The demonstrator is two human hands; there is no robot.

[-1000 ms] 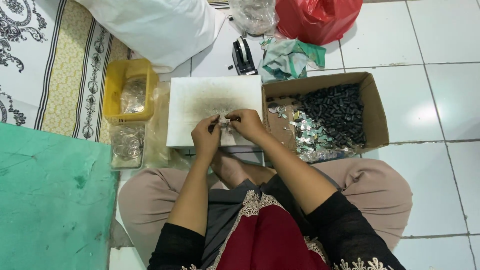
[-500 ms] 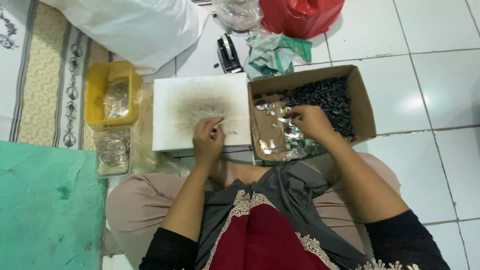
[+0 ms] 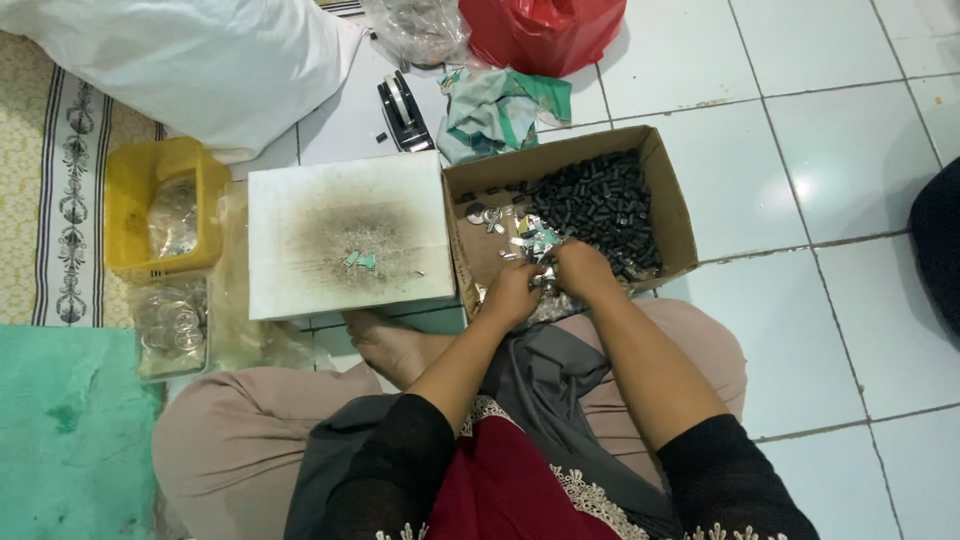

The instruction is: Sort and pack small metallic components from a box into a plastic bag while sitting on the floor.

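Both hands are down in an open cardboard box on the tiled floor in front of my crossed legs. The box holds a heap of small dark cylindrical pieces and shiny silver bits. My left hand rests at the box's near edge, fingers curled among the silver bits. My right hand lies beside it, fingers down in the pile. What either hand grips is hidden. A white board with a dark smudged centre and a few small scraps lies left of the box.
A yellow tub and a clear bag of round parts sit at the left. A tape dispenser, crumpled cloth, red bag and white sack lie beyond. A green mat is at the near left.
My right hand went from the white board to the box first. My left hand has now followed it off the board into the box.
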